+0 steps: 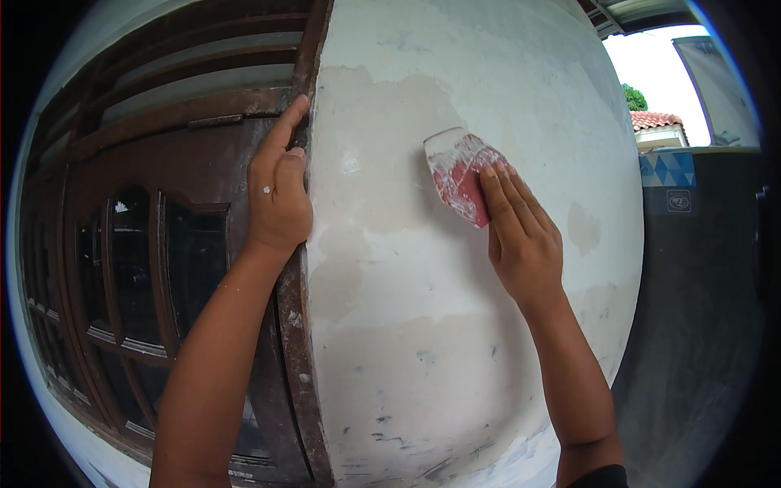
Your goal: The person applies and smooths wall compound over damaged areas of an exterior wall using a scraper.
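Note:
A red scraper (460,175) smeared with white paste lies against the pale wall (390,276), its broad edge toward the upper left. My right hand (525,232) grips its lower right part, fingers pressed together on its face. My left hand (281,187) rests on the dark wooden frame (294,325) beside the wall, index finger stretched upward and nothing visible in it. A small white spot marks the back of that hand. Damp-looking beige patches and dark scuffs show on the wall.
On the left stands a brown wooden door (146,175) with glass panes and slats above. At the right are a dark panel (691,285) with a blue patterned strip, a red tiled roof (655,120) and a green tree (634,98).

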